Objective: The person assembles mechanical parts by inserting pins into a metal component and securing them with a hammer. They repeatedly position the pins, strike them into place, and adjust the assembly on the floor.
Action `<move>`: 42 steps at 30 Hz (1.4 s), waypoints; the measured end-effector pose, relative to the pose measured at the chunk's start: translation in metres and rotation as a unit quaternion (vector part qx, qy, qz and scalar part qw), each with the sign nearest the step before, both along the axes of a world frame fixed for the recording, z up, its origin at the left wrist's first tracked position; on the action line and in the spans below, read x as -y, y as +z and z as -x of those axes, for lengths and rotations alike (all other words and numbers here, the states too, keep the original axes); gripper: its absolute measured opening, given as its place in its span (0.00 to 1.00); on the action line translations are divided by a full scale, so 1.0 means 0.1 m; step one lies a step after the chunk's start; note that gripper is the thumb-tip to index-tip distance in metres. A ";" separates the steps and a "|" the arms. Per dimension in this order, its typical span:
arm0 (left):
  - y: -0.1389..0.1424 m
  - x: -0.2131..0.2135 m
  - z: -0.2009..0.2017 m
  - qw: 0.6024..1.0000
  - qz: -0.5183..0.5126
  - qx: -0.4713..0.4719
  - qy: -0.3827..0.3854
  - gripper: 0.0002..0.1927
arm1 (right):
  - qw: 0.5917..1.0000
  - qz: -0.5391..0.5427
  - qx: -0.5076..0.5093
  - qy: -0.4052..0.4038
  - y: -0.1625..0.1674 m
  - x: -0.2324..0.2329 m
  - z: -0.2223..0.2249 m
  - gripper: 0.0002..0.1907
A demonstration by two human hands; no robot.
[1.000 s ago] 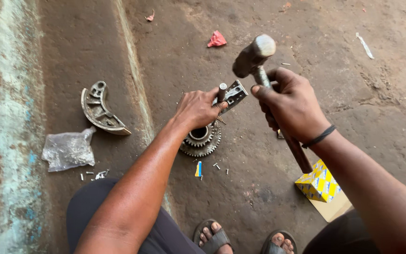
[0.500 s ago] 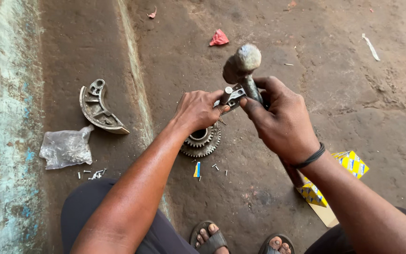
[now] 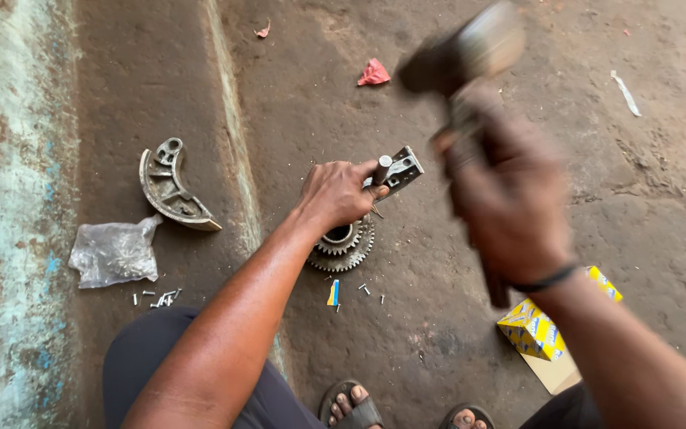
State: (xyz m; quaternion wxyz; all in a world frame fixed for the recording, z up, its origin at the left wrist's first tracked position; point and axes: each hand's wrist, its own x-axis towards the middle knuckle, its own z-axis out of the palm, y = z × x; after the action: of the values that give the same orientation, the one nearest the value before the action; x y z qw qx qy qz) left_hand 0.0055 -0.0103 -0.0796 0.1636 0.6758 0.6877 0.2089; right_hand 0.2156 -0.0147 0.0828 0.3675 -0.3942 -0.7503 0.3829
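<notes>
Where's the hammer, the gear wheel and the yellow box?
hammer (image 3: 470,48), head view, on its blurred metal head.
gear wheel (image 3: 347,253), head view, on its toothed rim below the left hand.
yellow box (image 3: 535,330), head view, on its top face.

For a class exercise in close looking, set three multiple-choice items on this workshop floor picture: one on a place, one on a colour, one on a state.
1. Where does the curved metal piece lie?
A. On the floor, left of the left hand
B. On top of the gear
C. Inside the box

2. What colour is the crumpled scrap near the top of the picture?
A. Green
B. Red
C. White

3. How is the hammer held?
A. Lying on the floor
B. Raised in the right hand, blurred
C. Resting on the gear

Answers:
1. A: the curved metal piece lies on the floor, left of the left hand, apart from the gear.
2. B: the crumpled scrap is red.
3. B: the right hand has its grip on the hammer, lifted and blurred.
</notes>
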 end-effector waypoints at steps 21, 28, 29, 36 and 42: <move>0.03 0.00 -0.02 1.000 -0.001 0.004 -0.001 0.16 | 0.996 -0.073 -0.043 -0.012 0.16 0.06 0.01 0.07; 0.06 0.02 -0.03 1.000 0.009 -0.006 -0.010 0.15 | 0.972 -0.023 0.234 -0.021 -0.59 -0.07 0.12 0.22; 0.08 0.01 -0.05 1.000 0.005 -0.008 -0.011 0.15 | 0.975 -0.014 0.223 -0.016 -0.67 -0.13 0.07 0.22; 0.07 0.03 -0.06 1.000 -0.001 -0.005 -0.002 0.17 | 0.994 -0.106 0.031 0.020 -0.26 -0.08 0.07 0.19; 0.02 0.00 -0.01 1.000 -0.009 0.000 -0.013 0.16 | 0.974 -0.224 -0.024 -0.030 0.09 0.07 0.07 0.14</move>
State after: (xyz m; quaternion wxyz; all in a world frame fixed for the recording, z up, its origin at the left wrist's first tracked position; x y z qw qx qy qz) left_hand 0.0061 -0.0104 -0.0776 0.1602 0.6858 0.6771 0.2134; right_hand 0.2083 -0.0215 0.0914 0.4760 -0.3152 -0.7954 0.2034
